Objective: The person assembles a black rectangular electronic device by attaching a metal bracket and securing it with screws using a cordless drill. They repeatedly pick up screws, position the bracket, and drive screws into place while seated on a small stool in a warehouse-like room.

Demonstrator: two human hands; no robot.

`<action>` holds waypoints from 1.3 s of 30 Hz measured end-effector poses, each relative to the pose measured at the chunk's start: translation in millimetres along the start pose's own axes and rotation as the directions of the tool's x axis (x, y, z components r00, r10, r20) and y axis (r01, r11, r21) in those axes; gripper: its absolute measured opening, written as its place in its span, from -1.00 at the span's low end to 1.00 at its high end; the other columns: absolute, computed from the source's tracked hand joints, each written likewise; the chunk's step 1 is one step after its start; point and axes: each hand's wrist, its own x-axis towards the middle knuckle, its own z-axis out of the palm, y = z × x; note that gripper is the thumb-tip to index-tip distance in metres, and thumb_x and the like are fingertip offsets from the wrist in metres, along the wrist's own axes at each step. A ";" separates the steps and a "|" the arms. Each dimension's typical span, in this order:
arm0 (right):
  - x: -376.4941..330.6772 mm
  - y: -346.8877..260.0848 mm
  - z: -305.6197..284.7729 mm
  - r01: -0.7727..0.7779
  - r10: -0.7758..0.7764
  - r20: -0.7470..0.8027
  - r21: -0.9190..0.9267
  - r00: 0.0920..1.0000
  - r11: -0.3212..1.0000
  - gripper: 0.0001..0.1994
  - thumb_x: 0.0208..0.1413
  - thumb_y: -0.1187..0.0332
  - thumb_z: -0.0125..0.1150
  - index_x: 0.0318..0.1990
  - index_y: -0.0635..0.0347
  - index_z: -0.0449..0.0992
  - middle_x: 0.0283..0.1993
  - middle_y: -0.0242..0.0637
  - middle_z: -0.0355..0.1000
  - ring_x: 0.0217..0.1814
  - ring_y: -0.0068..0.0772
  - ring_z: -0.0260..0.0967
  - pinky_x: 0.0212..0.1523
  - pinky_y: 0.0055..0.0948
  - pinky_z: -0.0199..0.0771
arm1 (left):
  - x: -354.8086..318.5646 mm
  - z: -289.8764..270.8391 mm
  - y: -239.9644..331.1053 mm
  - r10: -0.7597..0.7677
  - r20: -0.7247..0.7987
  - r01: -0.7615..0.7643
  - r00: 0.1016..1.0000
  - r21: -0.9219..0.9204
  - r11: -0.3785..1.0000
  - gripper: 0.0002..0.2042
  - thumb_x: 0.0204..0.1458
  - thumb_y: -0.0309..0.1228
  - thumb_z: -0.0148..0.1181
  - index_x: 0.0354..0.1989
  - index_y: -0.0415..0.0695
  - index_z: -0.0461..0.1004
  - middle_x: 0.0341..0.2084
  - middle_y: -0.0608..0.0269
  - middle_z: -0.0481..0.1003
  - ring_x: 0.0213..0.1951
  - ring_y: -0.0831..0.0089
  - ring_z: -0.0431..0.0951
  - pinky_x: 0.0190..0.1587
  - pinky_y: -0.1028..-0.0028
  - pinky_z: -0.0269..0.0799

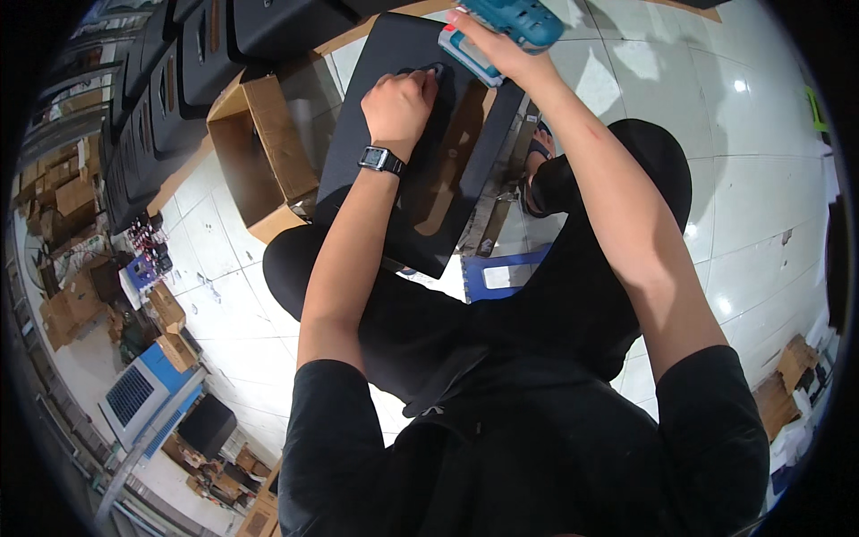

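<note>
Directly under both hands: black panel.

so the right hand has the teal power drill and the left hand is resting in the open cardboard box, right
Not quite. The right hand does hold the teal power drill, but the left hand presses on the black panel, not in the open cardboard box beside it. The head view shows this.

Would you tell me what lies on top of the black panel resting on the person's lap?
On the black panel the left hand presses a small dark part at its fingertips; the right hand holds a teal power drill above. The part itself is mostly covered.
</note>
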 end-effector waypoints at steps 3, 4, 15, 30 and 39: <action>-3.6 -12.8 5.6 -0.287 0.256 0.131 0.481 0.958 0.828 -0.73 0.28 0.23 0.31 0.02 0.15 0.61 -0.06 -0.25 0.62 -0.07 -0.32 0.56 0.00 -0.24 0.55 | 2.8 -1.7 -6.0 -0.027 -0.061 0.024 0.998 -0.046 0.999 -0.63 0.25 -0.09 0.16 -0.49 -0.08 0.61 -0.52 0.09 0.59 -0.37 -0.01 0.63 -0.33 0.10 0.55; -3.0 -18.9 4.6 -0.387 0.312 0.234 0.652 0.921 0.652 -0.72 0.29 0.20 0.29 0.03 0.13 0.61 -0.04 -0.23 0.62 -0.03 -0.27 0.57 0.06 -0.18 0.54 | 4.1 -4.4 -7.9 -0.037 -0.068 0.033 0.997 -0.059 0.998 -0.63 0.26 -0.09 0.15 -0.47 -0.09 0.61 -0.51 0.07 0.59 -0.37 -0.02 0.62 -0.32 0.09 0.54; 4.8 -19.9 -7.4 -0.233 0.253 -0.011 0.356 0.967 0.905 -0.58 -0.02 0.07 0.57 -0.12 0.16 0.65 -0.17 -0.13 0.66 -0.08 -0.11 0.65 0.01 -0.29 0.62 | 8.5 -25.5 0.3 -0.113 -0.003 0.110 0.994 -0.208 0.972 -0.71 0.16 -0.16 0.27 -0.41 -0.14 0.60 -0.42 0.16 0.62 -0.31 0.09 0.66 -0.27 0.20 0.55; 10.3 -30.6 -19.3 -0.261 0.268 0.040 0.399 0.963 0.879 -0.65 -0.02 0.21 0.56 -0.13 0.17 0.64 -0.14 -0.14 0.67 -0.05 -0.13 0.64 0.06 -0.32 0.61 | 23.5 -19.1 -2.8 0.202 0.118 -0.214 0.972 0.105 0.971 -0.75 0.09 -0.17 0.20 -0.46 -0.05 0.66 -0.45 0.10 0.62 -0.34 0.01 0.63 -0.28 0.08 0.57; 9.5 -24.6 -10.7 -0.224 0.250 -0.028 0.358 0.968 0.907 -0.67 -0.03 0.17 0.54 -0.17 0.15 0.66 -0.18 -0.12 0.67 -0.06 -0.06 0.64 0.05 -0.26 0.64 | 22.4 -20.7 -9.6 -0.153 0.189 0.159 0.970 -0.018 0.987 -0.54 0.26 0.05 0.12 -0.42 -0.09 0.69 -0.48 -0.05 0.63 -0.34 -0.10 0.66 -0.24 0.05 0.56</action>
